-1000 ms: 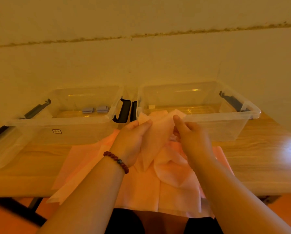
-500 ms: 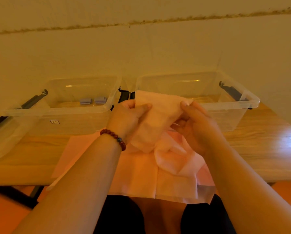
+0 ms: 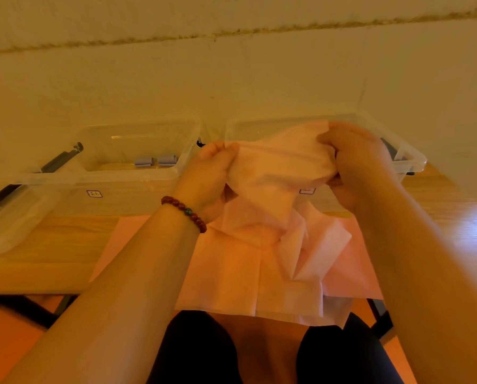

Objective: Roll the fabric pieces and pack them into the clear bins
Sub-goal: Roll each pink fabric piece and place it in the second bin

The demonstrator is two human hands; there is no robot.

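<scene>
While the pink fabric piece (image 3: 278, 167) is held above the counter (image 3: 51, 245), its ends are pinched in closed grips, left hand (image 3: 212, 173) at nine o'clock, right hand (image 3: 353, 162) at three; the right bin (image 3: 413, 162) lies at twelve, nearer the right hand.

We see pink fabric (image 3: 273, 173): thin matt cloth, softly creased. Clear glossy smooth plastic: left bin (image 3: 132, 187), right bin (image 3: 410, 162). Wood, visible grain, slight sheen: table (image 3: 51, 239). Polished dark-red beads on bracelet (image 3: 184, 210). We read wall (image 3: 231, 79) as matt.
</scene>
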